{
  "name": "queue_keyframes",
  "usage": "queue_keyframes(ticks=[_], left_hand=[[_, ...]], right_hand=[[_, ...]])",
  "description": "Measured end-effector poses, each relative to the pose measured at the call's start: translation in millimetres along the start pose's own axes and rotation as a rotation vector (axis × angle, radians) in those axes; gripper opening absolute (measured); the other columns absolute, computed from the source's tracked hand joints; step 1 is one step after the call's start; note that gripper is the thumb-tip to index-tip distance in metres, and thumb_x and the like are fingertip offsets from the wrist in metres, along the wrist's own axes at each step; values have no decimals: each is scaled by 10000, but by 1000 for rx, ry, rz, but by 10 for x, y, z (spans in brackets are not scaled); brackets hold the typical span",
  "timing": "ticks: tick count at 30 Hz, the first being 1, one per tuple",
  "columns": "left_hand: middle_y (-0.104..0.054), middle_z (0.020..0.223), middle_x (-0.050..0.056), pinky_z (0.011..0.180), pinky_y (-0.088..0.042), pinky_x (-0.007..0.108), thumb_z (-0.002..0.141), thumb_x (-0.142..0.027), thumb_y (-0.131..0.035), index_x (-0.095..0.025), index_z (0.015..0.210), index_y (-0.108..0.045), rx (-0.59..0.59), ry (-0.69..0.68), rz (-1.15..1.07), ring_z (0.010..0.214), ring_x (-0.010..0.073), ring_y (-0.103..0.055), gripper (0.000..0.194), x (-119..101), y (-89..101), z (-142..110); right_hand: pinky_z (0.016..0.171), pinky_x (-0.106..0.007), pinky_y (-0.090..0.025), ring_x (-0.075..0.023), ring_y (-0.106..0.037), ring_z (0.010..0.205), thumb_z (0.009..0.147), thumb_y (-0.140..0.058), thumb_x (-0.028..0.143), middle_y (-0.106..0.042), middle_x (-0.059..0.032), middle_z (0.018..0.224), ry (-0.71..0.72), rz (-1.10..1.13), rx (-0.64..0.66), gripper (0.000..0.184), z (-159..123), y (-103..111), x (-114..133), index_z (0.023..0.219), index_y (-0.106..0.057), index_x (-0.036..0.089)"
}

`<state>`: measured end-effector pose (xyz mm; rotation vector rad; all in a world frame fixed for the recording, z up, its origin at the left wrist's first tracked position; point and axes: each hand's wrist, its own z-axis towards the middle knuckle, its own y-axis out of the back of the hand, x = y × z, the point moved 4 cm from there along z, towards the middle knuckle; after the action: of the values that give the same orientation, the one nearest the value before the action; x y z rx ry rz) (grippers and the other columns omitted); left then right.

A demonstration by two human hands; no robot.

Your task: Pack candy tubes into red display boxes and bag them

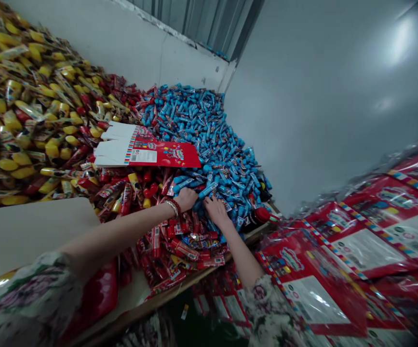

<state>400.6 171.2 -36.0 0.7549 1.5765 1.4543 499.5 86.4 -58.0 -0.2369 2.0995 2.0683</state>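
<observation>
Two bare hands reach into a big heap of wrapped candy-like tubes at the middle of the view. My left hand (186,198), a red bracelet at its wrist, is closed at the border of the red and blue tubes. A blue tube (208,190) sticks out at its fingers; their tips are hidden. Close beside it, my right hand (216,211) rests on the blue tubes (235,176) with its fingers apart and bent down. Red tubes (183,248) lie below both hands.
Yellow-capped tubes (20,120) are heaped at the left. A flattened red-and-white printed box (161,153) lies on the pile, and a pale board (31,231) sits at lower left. Stacked plastic-wrapped red packs (310,279) stand at right, beyond the table's wooden edge (180,291).
</observation>
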Motion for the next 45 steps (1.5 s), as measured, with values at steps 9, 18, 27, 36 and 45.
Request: queue_keyframes(ticks=[9,18,27,36,45], left_hand=[[-680,1069,57,781,-466,251,755,-362,-599,-228,1076,-641,-23,282,-146,991,221,-623,350,514,284,-143],[-673,1078,143,757,-501,295,828,-417,-529,-173,1140,-597,-39,644,-238,979,276,-654,402,646,289,-445],[-613,1173,174,825,-510,372,746,-322,-644,-173,1199,-566,-2,632,-206,1040,315,-626,484,574,81,-559],[-545,1210,160,781,-514,354,787,-333,-566,-223,1307,-482,-58,641,-256,973,298,-653,538,590,-42,-727],[-545,1226,51,868,-481,315,851,-242,-495,-283,1088,-639,-106,288,-273,1047,227,-595,280,73,154,-752]], right_hand=[[784,-332,-489,-251,-483,1046,918,-455,244,-558,-86,1161,74,-22,-24,524,-108,44,92,1428,-345,294],[636,-330,-539,-241,-558,932,909,-256,51,-518,-156,1185,-51,-149,4,519,98,-80,423,1377,-390,230],[640,-317,-553,-225,-592,918,915,-304,90,-453,-145,1277,-77,-177,-16,534,-66,-59,392,1406,-321,299],[717,-328,-540,-211,-590,920,901,-349,81,-490,-119,1242,-37,-108,-12,497,57,-66,386,1350,-420,284],[868,-309,-499,-200,-552,1066,844,-460,138,-477,-114,1259,-146,301,-276,305,-254,102,-137,1112,-601,164]])
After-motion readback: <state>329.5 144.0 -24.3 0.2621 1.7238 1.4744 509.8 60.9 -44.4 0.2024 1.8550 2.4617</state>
